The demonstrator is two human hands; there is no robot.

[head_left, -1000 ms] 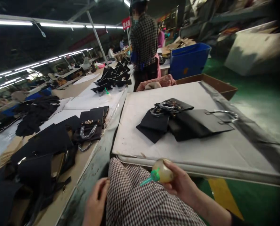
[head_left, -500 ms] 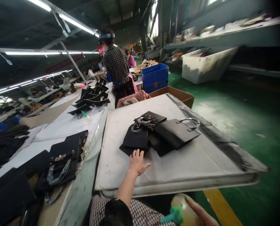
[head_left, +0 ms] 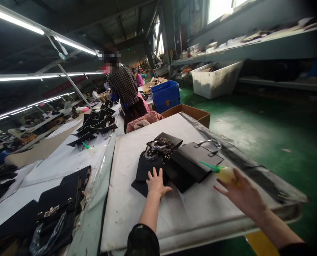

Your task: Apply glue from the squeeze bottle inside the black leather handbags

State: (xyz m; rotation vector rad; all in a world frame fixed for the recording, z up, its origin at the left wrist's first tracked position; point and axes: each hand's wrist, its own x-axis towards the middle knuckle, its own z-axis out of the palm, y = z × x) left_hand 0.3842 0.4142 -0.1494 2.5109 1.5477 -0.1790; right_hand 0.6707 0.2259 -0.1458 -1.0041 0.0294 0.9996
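My left hand (head_left: pixel 156 183) is spread with fingers apart at the near edge of a black handbag piece (head_left: pixel 149 169) on the white-topped table (head_left: pixel 190 217). Whether its fingertips press on the black material, I cannot tell. In my right hand (head_left: pixel 243 193) is a yellowish squeeze bottle (head_left: pixel 227 175) with a green nozzle, held above the table's right side, the nozzle pointing left. Just beyond the nozzle lies another black bag piece (head_left: pixel 198 156) with a plastic-wrapped handle (head_left: pixel 211 144). Further wrapped handles and gold-coloured fittings lie on the pile's far side.
On the long bench to the left lie black bags (head_left: pixel 59 199), a stack of black pieces (head_left: pixel 94 122) and another green-nozzled bottle (head_left: pixel 86 146). Behind the table stand a cardboard box (head_left: pixel 193 113), a blue crate (head_left: pixel 166 96) and a person in a checked shirt (head_left: pixel 123 85).
My right hand has risen from below the table edge to above the tabletop with the squeeze bottle. My left hand stays by the bag pile, its fingers spread. The camera view has shifted slightly.
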